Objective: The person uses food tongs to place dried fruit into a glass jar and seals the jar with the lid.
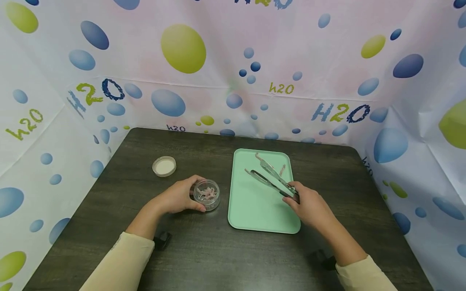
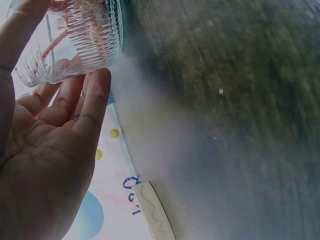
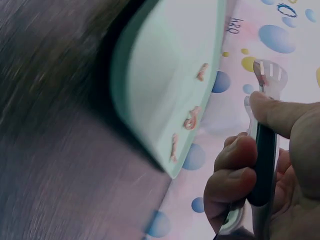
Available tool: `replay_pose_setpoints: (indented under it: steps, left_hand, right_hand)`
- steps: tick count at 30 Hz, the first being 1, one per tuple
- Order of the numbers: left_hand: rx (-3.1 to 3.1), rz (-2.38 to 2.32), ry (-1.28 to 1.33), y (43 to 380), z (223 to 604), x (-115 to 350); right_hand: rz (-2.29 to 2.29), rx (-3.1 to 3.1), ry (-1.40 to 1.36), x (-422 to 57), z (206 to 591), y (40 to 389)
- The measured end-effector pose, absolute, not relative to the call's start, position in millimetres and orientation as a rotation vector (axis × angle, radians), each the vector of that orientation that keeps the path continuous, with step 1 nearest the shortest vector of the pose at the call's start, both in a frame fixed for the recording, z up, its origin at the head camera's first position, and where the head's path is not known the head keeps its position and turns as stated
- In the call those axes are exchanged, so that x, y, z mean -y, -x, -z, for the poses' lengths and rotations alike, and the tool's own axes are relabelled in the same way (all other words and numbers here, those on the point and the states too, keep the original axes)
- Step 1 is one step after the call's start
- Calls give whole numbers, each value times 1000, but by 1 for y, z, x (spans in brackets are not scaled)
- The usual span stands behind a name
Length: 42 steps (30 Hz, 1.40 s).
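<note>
The left hand (image 1: pixel 182 196) curls thumb and fingers round a clear ribbed jar (image 1: pixel 206 195) of pinkish strips, left of the mint-green tray (image 1: pixel 255 216); the right hand (image 1: pixel 310 205) grips metal serving tongs (image 1: pixel 275 174), their arms apart over the tray. Small pinkish pieces (image 3: pixel 191 118) lie on the tray; a round lid (image 1: pixel 164 166) rests on the dark wood-grain table (image 1: pixel 204 250), beyond the left hand.

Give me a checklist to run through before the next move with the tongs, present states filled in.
1. Jar steadied by the left hand: ok, held.
2. Jar uncovered: ok, the lid lies apart on the table.
3. Tongs in the right hand: ok, gripped.
4. Tongs' arms parted: ok.
5. Tongs over the tray: ok.
6. Tongs' tips touching the tray: cannot tell.
</note>
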<state>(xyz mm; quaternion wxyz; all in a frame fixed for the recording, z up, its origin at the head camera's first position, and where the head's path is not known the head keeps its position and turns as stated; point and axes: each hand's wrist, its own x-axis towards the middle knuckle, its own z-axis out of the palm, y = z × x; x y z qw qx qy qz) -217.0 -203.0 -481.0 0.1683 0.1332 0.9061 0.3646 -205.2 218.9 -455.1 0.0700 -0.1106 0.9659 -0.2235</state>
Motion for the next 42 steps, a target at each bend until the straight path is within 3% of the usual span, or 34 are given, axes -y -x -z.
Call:
replay_pose_setpoints:
  steps: [24, 42]
  left_hand:
    - [-2559, -1058, -372, 217, 483, 204]
    - [-2539, -1066, -356, 218, 483, 204]
  right_hand:
    - [459, -2961, 195, -238, 475, 239]
    - [398, -2980, 153, -231, 475, 240]
